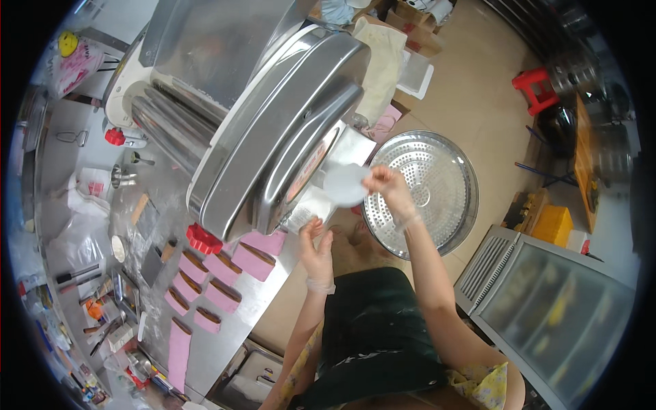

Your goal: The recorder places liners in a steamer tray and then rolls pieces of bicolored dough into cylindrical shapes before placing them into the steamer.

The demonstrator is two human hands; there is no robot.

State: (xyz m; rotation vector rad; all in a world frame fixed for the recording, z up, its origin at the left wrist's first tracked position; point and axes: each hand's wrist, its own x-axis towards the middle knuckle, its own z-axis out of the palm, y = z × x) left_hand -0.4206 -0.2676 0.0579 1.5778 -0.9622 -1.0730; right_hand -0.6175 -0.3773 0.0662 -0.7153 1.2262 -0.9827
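Note:
My right hand (pixel 391 188) pinches the edge of a thin, round white sheet (pixel 346 186), perhaps a paper liner. The sheet hangs in front of the steel dough roller machine (pixel 287 130), left of a round perforated steamer tray (pixel 447 164). Lower and to the left, my left hand (pixel 316 249) is raised with thumb and fingers apart, holding nothing I can see. Its fingertips come close to a white surface (pixel 311 208) by the machine. Strips of pink dough (pixel 256 261) with brown filling lie on the steel table (pixel 239 318), left of my left hand.
A red knob (pixel 203 239) sticks out low on the machine. Scrapers, tools and plastic bags crowd the table's left side. A red stool (pixel 536 91) stands on the floor at the far right, and a glass-topped cabinet (pixel 553 307) sits at the lower right.

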